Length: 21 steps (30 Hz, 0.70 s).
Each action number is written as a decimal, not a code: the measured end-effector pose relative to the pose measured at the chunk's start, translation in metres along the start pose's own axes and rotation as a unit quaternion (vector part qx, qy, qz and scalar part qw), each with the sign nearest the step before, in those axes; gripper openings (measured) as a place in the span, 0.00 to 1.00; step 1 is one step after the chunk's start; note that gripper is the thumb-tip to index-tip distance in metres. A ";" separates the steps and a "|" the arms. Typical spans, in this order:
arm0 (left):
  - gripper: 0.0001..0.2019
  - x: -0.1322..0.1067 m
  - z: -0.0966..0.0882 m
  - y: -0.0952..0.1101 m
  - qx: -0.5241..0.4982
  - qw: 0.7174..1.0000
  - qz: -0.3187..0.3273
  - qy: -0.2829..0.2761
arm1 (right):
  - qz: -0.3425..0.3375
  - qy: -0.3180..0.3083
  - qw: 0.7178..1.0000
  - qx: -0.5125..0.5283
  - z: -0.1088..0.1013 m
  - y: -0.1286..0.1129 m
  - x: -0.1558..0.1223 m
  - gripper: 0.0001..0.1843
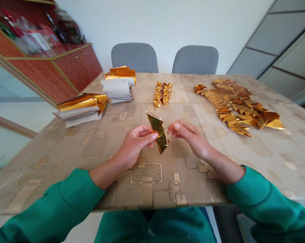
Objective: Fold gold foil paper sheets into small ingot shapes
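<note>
One table, patterned top, beneath all else listed. One right hand, fingers bent and bunched; whether they touch or pinch anything, cannot tell. One left hand, the nearer, thumb over fingers, gripping one folded gold piece at its 8 o'clock edge. Said piece: above the table, between the hands, long axis 11 to 5 o'clock, lying at 9 o'clock from the right fingertips.

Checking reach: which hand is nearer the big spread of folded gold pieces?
Right. The right hand is left of the gold spread, apart from it; the left hand, holding a folded foil piece, is farther left.
</note>
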<state>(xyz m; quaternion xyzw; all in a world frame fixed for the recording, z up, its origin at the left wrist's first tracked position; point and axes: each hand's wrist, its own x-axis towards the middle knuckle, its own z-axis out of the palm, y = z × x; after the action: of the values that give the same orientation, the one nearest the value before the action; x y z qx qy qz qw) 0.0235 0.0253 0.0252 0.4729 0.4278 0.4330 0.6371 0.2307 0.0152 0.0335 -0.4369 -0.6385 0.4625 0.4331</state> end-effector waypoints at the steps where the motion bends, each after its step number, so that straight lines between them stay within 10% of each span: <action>1: 0.12 0.000 0.000 -0.001 -0.027 1.000 -0.010 0.007 | 0.029 -0.041 0.999 0.012 0.004 0.003 -0.001 0.19; 16: 0.13 -0.001 -0.002 0.000 -0.116 0.988 -0.049 0.093 | 0.039 -0.028 0.998 0.038 0.017 0.016 0.000 0.12; 21: 0.08 -0.001 -0.005 0.000 -0.207 0.969 -0.117 0.061 | -0.091 -0.024 0.993 -0.066 0.011 0.014 -0.001 0.18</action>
<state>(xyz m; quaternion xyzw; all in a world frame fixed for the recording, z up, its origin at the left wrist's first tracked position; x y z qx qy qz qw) 0.0185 0.0252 0.0249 0.2502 0.4195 0.4623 0.7401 0.2226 0.0149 0.0174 -0.3933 -0.7151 0.3879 0.4283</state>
